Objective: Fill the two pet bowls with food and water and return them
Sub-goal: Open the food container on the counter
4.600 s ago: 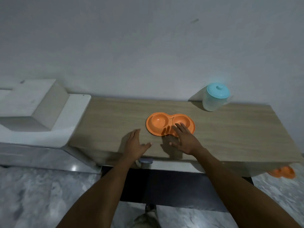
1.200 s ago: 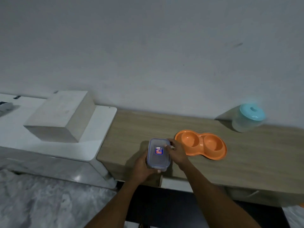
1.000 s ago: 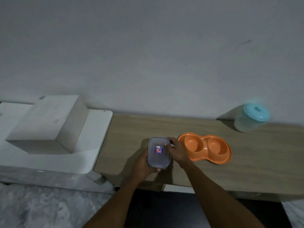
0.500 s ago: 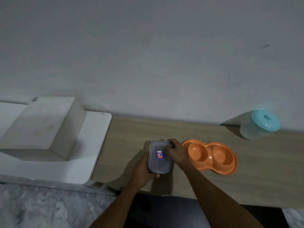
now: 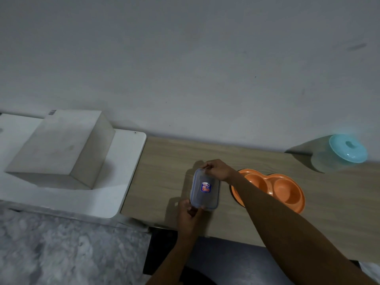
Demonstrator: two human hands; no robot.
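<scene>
A clear rectangular lidded container [image 5: 204, 190] with a red and blue sticker lies on the wooden counter [image 5: 164, 177]. My left hand [image 5: 188, 212] grips its near end. My right hand [image 5: 219, 169] pinches the far end of its lid. Just to the right sits the orange double pet bowl [image 5: 275, 188], both wells looking empty; my right forearm crosses its near left rim. A translucent jar with a turquoise lid [image 5: 341, 153] stands at the back right against the wall.
A white ledge [image 5: 115, 182] with a pale block [image 5: 59, 147] on it adjoins the counter's left end. Marble floor [image 5: 61, 249] lies below on the left. A dark gap opens under the counter by my arms.
Since the earliest frame a clear container came onto the counter, held between both hands. In the last second my right hand moved from the container's side to its far end; the view shifted.
</scene>
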